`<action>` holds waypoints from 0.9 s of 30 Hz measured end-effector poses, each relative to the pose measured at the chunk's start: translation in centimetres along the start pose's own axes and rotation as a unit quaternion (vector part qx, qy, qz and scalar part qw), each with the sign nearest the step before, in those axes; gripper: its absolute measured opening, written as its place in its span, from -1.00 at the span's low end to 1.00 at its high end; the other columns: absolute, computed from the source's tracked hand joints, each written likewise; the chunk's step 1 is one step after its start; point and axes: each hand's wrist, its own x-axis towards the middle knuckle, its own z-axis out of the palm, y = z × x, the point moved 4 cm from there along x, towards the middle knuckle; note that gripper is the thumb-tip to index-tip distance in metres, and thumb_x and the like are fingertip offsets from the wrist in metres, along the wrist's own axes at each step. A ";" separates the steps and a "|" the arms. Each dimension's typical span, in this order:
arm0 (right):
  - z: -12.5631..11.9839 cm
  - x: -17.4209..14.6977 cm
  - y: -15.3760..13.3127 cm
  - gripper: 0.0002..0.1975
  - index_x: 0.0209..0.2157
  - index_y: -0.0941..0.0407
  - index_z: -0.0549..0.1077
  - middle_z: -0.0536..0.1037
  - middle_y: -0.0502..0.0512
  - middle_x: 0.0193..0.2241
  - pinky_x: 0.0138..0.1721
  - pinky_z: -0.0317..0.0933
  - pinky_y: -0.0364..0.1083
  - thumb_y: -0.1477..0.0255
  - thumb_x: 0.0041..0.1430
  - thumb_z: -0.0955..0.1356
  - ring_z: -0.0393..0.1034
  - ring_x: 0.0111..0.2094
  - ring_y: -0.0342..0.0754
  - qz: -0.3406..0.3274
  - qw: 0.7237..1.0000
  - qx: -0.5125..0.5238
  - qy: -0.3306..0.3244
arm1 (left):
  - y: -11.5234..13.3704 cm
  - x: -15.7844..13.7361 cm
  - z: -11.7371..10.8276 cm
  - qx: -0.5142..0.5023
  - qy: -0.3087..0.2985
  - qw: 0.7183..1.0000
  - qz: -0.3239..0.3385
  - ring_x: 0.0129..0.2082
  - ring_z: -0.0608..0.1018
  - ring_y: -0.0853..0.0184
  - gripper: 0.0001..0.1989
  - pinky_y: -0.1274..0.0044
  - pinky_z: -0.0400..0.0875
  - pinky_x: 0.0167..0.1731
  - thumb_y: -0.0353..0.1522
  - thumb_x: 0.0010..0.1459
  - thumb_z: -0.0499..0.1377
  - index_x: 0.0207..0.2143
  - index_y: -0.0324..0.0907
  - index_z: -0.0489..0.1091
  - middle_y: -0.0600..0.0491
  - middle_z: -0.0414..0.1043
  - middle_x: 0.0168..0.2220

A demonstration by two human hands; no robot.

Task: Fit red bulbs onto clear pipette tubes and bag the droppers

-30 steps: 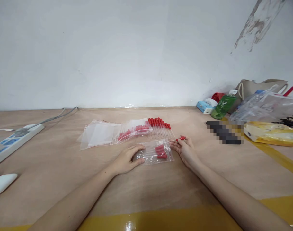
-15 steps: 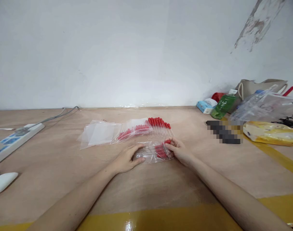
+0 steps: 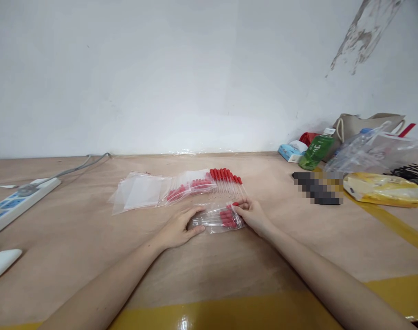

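A clear zip bag (image 3: 213, 224) lies flat, holding several droppers (image 3: 228, 220) with red rubber bulbs and clear stems. My left hand (image 3: 176, 229) curves around the bag's left end, thumb and fingers wide apart and touching its edges. At the bag's right end, my right hand (image 3: 253, 214) pinches the mouth between thumb and fingers, close to the red bulbs. Just behind, a row of loose droppers (image 3: 226, 176) fans out. Left of them is a filled bag (image 3: 186, 189) of red-bulbed droppers, then a stack of flat clear bags (image 3: 140, 192).
A power strip (image 3: 23, 201) with a grey cable and a white mouse-like object (image 3: 4, 263) are at the left. On the right are a green bottle (image 3: 317, 149), a tissue pack (image 3: 291, 151), a yellow package (image 3: 384, 190) and a blurred dark object (image 3: 315, 188). Yellow tape (image 3: 229, 314) runs along the front edge.
The view has shifted slightly. My right hand keeps its pinch on the bag's mouth, with its fingers moved a little. My left hand stays at the other end.
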 end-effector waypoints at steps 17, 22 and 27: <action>0.6 -0.3 -0.3 -0.77 -0.52 0.15 0.36 0.43 -0.06 -0.67 -0.66 0.14 -0.22 0.33 -0.22 0.42 0.25 -0.69 -0.22 -0.001 0.998 -0.014 -0.061 | 0.1 0.0 0.0 -0.003 -0.001 1.000 0.004 -0.01 0.36 0.23 -0.56 0.38 0.27 -0.04 -0.20 0.13 0.06 0.06 -0.08 0.16 0.00 0.28 0.03; 0.9 -0.5 -0.2 -0.76 -0.44 0.15 0.44 0.49 -0.03 -0.59 -0.61 0.22 -0.18 0.27 -0.13 0.36 0.31 -0.64 -0.19 0.013 0.992 -0.007 -0.122 | 0.0 0.1 0.0 -0.004 0.000 1.000 0.007 -0.01 0.36 0.22 -0.55 0.36 0.27 -0.02 -0.20 0.12 0.07 0.06 -0.09 0.17 -0.01 0.29 0.02; -0.4 0.3 -0.4 -0.79 -0.41 0.15 0.40 0.38 -0.11 -0.69 -0.68 0.17 -0.24 0.33 -0.13 0.36 0.25 -0.68 -0.23 -0.008 0.998 -0.009 -0.055 | -0.2 0.1 0.2 -0.001 -0.005 0.999 0.034 0.06 0.29 0.23 -0.62 0.35 0.21 0.04 -0.22 0.15 0.04 0.02 -0.04 0.25 0.03 0.24 0.07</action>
